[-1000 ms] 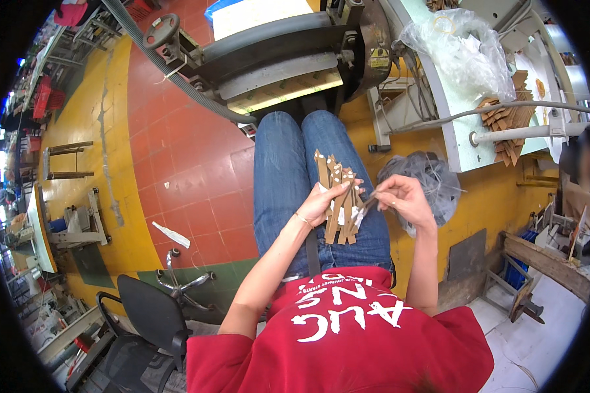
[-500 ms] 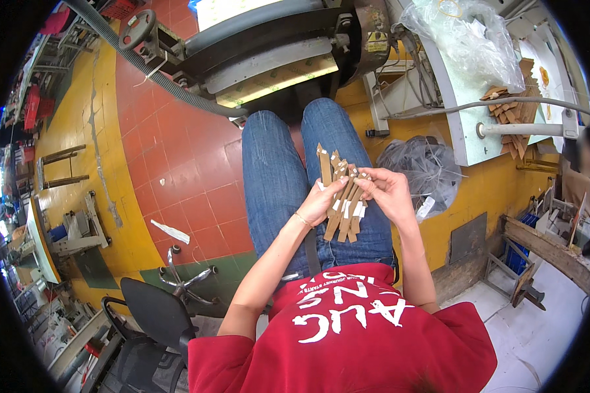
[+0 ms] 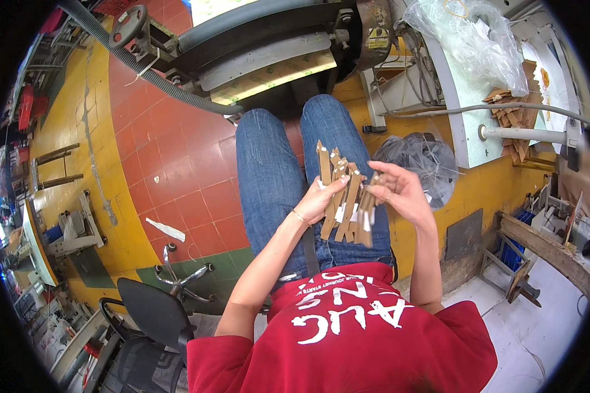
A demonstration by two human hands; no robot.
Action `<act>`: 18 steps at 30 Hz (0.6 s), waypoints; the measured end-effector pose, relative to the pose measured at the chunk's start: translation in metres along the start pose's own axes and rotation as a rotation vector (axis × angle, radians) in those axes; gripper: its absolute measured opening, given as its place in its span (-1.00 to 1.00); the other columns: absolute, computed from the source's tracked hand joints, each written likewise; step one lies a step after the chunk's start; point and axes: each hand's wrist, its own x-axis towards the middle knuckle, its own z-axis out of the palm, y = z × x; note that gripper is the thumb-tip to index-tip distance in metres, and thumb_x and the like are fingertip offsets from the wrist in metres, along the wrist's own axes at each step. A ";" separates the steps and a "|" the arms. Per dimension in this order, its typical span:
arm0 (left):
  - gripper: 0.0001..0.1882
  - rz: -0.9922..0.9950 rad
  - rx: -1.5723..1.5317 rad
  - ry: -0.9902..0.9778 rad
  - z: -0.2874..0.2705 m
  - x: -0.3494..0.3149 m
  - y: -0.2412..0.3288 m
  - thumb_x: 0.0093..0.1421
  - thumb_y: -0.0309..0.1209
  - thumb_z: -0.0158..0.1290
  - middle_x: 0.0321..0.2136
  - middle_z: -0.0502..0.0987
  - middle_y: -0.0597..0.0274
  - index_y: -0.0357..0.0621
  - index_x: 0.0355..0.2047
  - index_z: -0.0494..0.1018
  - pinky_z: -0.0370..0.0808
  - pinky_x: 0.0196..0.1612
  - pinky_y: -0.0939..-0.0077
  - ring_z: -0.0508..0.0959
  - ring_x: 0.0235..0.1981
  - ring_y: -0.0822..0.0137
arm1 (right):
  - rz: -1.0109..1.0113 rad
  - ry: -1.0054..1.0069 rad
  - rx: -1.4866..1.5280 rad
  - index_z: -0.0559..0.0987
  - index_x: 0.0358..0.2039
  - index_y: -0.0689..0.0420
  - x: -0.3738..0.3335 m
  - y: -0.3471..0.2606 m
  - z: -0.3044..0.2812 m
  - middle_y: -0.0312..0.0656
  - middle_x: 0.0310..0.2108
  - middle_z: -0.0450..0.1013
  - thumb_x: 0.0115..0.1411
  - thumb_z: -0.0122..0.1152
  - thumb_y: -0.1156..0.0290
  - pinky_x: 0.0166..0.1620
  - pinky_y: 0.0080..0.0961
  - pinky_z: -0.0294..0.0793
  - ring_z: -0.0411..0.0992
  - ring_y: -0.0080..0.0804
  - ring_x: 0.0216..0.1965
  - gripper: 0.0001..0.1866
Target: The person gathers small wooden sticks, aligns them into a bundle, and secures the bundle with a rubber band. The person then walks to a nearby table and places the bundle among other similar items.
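Above my lap, my left hand (image 3: 317, 199) is closed around a fanned bundle of flat brown strips (image 3: 351, 190). Several of them have pointed ends, and small white pieces show on many. Just right of the bundle, my right hand (image 3: 403, 191) pinches a few similar brown strips (image 3: 365, 226), blurred by motion, between thumb and fingers. Their lower ends overlap or lie close to the bundle; I cannot tell whether they touch. The palm side of my left hand is hidden.
A machine (image 3: 269, 62) with a handwheel (image 3: 128, 26) stands before my knees. On the right, a pale table (image 3: 457, 124) bears clear plastic bags (image 3: 472, 46) and a pile of brown pieces (image 3: 519, 121). Below it lies a grey plastic bag (image 3: 419, 164). An office chair (image 3: 152, 314) stands behind left.
My right hand has moved right, away from my left hand, with a few strips in its fingers. The left hand keeps its bundle in nearly the same place.
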 end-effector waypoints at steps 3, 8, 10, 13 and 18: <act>-0.62 0.011 0.028 0.007 -0.001 -0.002 -0.004 0.30 -0.38 -0.04 -0.09 0.50 0.17 -0.21 0.10 0.29 0.51 -0.05 0.47 0.52 -0.10 0.39 | 0.045 0.112 -0.251 0.46 0.04 0.28 0.013 0.009 0.015 -0.24 -0.41 0.50 0.06 0.34 0.46 -0.44 -0.68 0.41 0.43 -0.67 -0.50 -0.49; -0.61 0.056 0.037 0.029 -0.003 0.000 -0.007 0.29 -0.37 -0.03 -0.08 0.49 0.21 -0.22 0.10 0.29 0.50 -0.07 0.53 0.52 -0.14 0.44 | -0.188 0.217 -0.519 0.61 -0.16 0.19 0.009 0.012 0.032 -0.24 -0.51 0.44 0.03 0.35 0.42 -0.43 -0.63 0.43 0.44 -0.60 -0.52 -0.68; -0.60 0.038 0.035 0.014 -0.004 0.000 -0.007 0.30 -0.37 -0.03 -0.07 0.48 0.20 -0.21 0.11 0.28 0.47 -0.02 0.51 0.50 -0.09 0.42 | -0.261 0.259 -0.567 0.62 -0.18 0.20 0.004 0.012 0.034 -0.23 -0.50 0.46 0.04 0.34 0.43 -0.43 -0.62 0.44 0.44 -0.59 -0.52 -0.70; -0.59 0.018 0.034 0.022 -0.004 -0.001 -0.006 0.30 -0.36 -0.03 -0.07 0.47 0.20 -0.20 0.12 0.26 0.46 0.01 0.48 0.49 -0.06 0.41 | -0.415 0.303 -0.539 0.64 -0.25 0.20 0.001 0.016 0.035 -0.23 -0.44 0.49 0.03 0.34 0.47 -0.43 -0.62 0.45 0.46 -0.56 -0.49 -0.77; -0.57 -0.003 0.028 -0.019 -0.005 -0.001 -0.007 0.31 -0.33 -0.05 -0.03 0.45 0.14 -0.19 0.14 0.23 0.47 0.03 0.39 0.50 -0.04 0.36 | -0.280 0.173 -0.326 0.56 -0.33 0.28 -0.001 0.028 0.023 -0.27 -0.37 0.47 0.08 0.29 0.56 -0.34 -0.69 0.47 0.47 -0.57 -0.40 -0.86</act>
